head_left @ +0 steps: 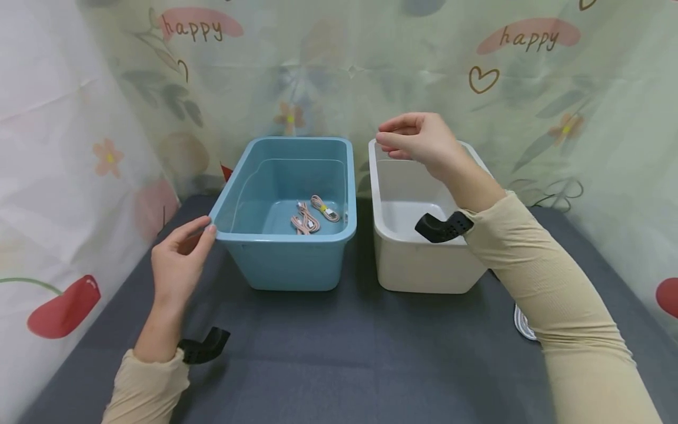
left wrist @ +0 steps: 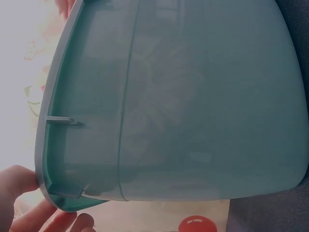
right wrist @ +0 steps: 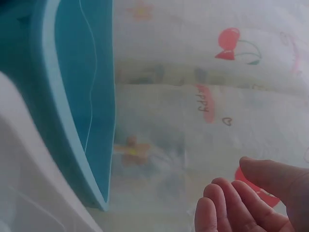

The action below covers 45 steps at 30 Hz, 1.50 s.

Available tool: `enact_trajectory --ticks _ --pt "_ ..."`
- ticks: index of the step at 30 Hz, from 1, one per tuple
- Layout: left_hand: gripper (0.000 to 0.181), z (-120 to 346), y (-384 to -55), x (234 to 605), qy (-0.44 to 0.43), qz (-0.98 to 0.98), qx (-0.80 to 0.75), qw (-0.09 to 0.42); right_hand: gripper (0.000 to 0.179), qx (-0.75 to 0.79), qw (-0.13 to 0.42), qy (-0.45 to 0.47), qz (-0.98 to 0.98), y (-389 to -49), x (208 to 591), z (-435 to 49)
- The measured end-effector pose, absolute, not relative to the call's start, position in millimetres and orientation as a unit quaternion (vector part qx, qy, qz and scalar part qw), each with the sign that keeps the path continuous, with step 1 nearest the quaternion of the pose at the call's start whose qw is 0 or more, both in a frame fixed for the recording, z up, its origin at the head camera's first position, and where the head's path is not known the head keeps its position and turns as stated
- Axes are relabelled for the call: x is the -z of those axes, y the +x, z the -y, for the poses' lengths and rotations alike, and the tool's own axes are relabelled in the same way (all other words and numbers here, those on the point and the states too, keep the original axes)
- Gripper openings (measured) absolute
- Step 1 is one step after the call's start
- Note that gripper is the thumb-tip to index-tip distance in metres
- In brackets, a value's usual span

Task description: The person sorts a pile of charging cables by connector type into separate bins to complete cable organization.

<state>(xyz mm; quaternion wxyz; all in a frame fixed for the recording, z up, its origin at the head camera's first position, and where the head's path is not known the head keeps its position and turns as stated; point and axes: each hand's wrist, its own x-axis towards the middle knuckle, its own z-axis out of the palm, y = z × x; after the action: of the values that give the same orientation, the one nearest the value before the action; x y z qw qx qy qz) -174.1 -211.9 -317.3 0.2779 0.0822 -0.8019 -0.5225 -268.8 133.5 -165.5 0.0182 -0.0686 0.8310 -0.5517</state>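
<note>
One blue bin (head_left: 288, 265) is pinched by your left grip (head_left: 178, 263), probably for steadiness; your right grip (head_left: 425, 142) hovers loose, empty.

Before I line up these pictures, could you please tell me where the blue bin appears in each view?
Head: the blue bin stands left of centre.
Left wrist: its outer wall fills most of the picture.
Right wrist: its rim curves down the left side, beside the white bin.
Shared landmark: the printed cloth shows in all three.
</note>
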Motion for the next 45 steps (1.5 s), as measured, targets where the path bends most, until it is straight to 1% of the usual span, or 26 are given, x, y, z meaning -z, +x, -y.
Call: enact_trajectory --ticks 4,8,10,13,16,18,20,26,30,36,41,45 --pt "0.035 212 -173 314 0.080 0.810 0.516 0.269 0.042 0.557 0.015 -0.088 -0.826 -255 171 -152" --pt "0.034 212 -173 311 0.075 0.818 0.502 0.271 0.038 0.555 0.005 -0.093 -0.826 -241 177 -171" --pt "0.033 210 -173 309 0.066 0.820 0.492 0.286 0.035 0.558 -0.004 -0.092 -0.825 -235 181 -181" --pt "0.030 203 -171 303 0.039 0.812 0.484 0.325 0.026 0.574 -0.013 -0.090 -0.814 -226 189 -200" --pt "0.027 187 -167 292 -0.009 0.792 0.493 0.359 0.017 0.597 -0.016 -0.086 -0.797 -219 197 -217" --pt "0.025 174 -164 285 -0.051 0.779 0.508 0.363 0.014 0.618 -0.016 -0.087 -0.781 -214 203 -229" --pt "0.025 158 -161 278 -0.094 0.774 0.521 0.347 0.013 0.644 -0.019 -0.091 -0.759 -210 207 -240" --pt "0.027 107 -157 265 -0.196 0.770 0.557 0.241 0.018 0.714 -0.036 -0.107 -0.690 -198 220 -274" --pt "0.027 75 -160 262 -0.243 0.771 0.555 0.196 0.021 0.740 -0.050 -0.114 -0.661 -190 230 -295" --pt "0.026 37 -169 265 -0.261 0.785 0.536 0.170 0.022 0.761 -0.072 -0.096 -0.637 -181 248 -319" --pt "0.027 15 -177 274 -0.273 0.809 0.491 0.172 0.022 0.772 -0.083 -0.074 -0.625 -175 261 -335" --pt "0.029 8 -183 279 -0.264 0.824 0.472 0.171 0.023 0.783 -0.082 -0.062 -0.614 -172 271 -348"
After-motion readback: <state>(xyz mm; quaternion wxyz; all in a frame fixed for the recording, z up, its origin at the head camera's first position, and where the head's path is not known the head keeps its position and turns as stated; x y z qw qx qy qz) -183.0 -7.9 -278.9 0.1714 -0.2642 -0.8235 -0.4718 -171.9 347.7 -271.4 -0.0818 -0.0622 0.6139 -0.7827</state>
